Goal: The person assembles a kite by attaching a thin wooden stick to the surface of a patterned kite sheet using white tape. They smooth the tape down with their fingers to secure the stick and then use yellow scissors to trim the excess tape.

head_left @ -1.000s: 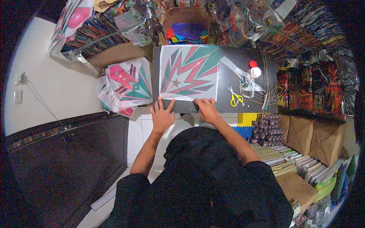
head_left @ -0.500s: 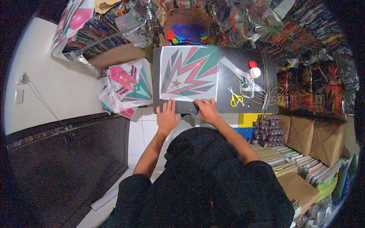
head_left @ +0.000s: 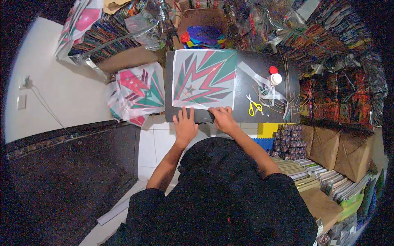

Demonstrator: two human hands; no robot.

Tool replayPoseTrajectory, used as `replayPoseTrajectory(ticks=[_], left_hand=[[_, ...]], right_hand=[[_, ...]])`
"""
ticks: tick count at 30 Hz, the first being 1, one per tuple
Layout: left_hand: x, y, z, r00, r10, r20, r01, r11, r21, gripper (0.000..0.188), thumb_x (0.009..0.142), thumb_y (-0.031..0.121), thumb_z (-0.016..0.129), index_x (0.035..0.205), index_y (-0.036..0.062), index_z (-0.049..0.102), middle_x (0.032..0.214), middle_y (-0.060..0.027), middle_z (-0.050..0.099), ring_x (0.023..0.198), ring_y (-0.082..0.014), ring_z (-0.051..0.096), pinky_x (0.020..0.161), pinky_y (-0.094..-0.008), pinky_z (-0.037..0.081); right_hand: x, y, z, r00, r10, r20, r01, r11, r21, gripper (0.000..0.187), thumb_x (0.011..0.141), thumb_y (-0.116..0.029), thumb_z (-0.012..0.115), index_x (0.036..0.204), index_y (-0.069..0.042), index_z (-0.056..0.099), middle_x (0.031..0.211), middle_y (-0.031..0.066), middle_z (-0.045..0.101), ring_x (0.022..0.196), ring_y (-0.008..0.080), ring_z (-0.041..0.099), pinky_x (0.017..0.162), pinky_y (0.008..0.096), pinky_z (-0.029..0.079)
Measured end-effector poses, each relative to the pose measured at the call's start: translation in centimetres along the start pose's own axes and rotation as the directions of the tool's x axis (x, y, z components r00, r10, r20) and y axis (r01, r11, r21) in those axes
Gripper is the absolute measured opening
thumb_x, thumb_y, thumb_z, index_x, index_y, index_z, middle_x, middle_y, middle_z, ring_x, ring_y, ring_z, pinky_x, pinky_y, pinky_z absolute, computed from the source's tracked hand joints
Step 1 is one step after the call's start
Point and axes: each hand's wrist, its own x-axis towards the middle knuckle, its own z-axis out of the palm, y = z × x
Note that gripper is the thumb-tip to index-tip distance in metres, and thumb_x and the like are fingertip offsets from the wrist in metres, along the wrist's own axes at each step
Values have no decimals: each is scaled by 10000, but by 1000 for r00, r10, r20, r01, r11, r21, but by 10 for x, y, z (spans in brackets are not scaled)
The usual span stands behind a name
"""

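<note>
A square white sheet (head_left: 205, 82) with a jagged green, pink and dark pattern and a star lies flat on the black table (head_left: 250, 116). My left hand (head_left: 186, 127) is open at the table's near edge, fingers spread and fingertips by the sheet's lower left border. At the sheet's lower right border is my right hand (head_left: 223, 119), its fingers bent and drawn together; whatever they may hold is hidden. To the right of the sheet are yellow-handled scissors (head_left: 254, 107), tangled white strips (head_left: 269, 93), a white round container (head_left: 275, 79) and a red cap (head_left: 273, 69).
Similar patterned sheets (head_left: 139, 94) are piled left of the table. Thin sticks (head_left: 294, 92) cross its right end. Wrapped stacks (head_left: 336, 41) and a cardboard box (head_left: 202, 18) stand behind. Brown boxes (head_left: 353, 156) and stacked dark pieces (head_left: 290, 141) sit at right.
My left hand has shifted slightly to the right along the sheet's near edge, its fingers now spread upward. My right hand and the sheet look nearly the same.
</note>
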Motion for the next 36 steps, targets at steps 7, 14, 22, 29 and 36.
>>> replayPoseTrajectory(ticks=[7, 14, 22, 29, 36], left_hand=[[-2, 3, 4, 1000, -2, 27, 4, 999, -48, 980, 819, 367, 741, 1694, 235, 319, 1686, -314, 298, 1498, -465, 364, 1194, -675, 243], [-4, 1, -10, 999, 38, -12, -38, 999, -21, 951, 805, 341, 767, 1670, 299, 374, 1677, -312, 315, 1518, -449, 341, 1200, -664, 239], [-2, 18, -6, 998, 63, -29, -66, 994, -88, 907, 796, 340, 792, 1596, 96, 442, 1589, -192, 440, 1430, -374, 426, 1177, -649, 277], [-1, 30, -3, 996, 69, -64, -76, 990, -121, 823, 840, 340, 744, 1558, 46, 469, 1532, -137, 508, 1402, -333, 467, 1174, -618, 287], [2, 34, -4, 999, 37, -39, -40, 994, -98, 790, 858, 345, 699, 1559, 58, 473, 1523, -136, 512, 1405, -327, 471, 1175, -613, 283]], right_hand=[[2, -1, -7, 995, 9, 98, -9, 1000, 3, 601, 858, -76, 728, 1432, -96, 552, 1230, 110, 695, 1225, 288, 621, 1049, 554, 353], [0, 0, -7, 998, 15, 58, -17, 1000, 23, 601, 839, -56, 729, 1414, -149, 582, 1203, 78, 687, 1195, 266, 624, 1066, 511, 331], [1, 1, -11, 997, 2, 74, -6, 999, 51, 612, 841, -61, 734, 1424, -140, 565, 1217, 92, 688, 1208, 278, 617, 1056, 515, 333], [0, 0, -15, 997, -21, 80, 19, 999, 29, 632, 847, -84, 765, 1444, -103, 558, 1213, 109, 704, 1220, 292, 624, 1045, 520, 358], [1, 0, -16, 994, -23, 108, 20, 999, 29, 660, 831, -78, 778, 1448, -106, 543, 1225, 97, 696, 1259, 287, 608, 1057, 554, 349]])
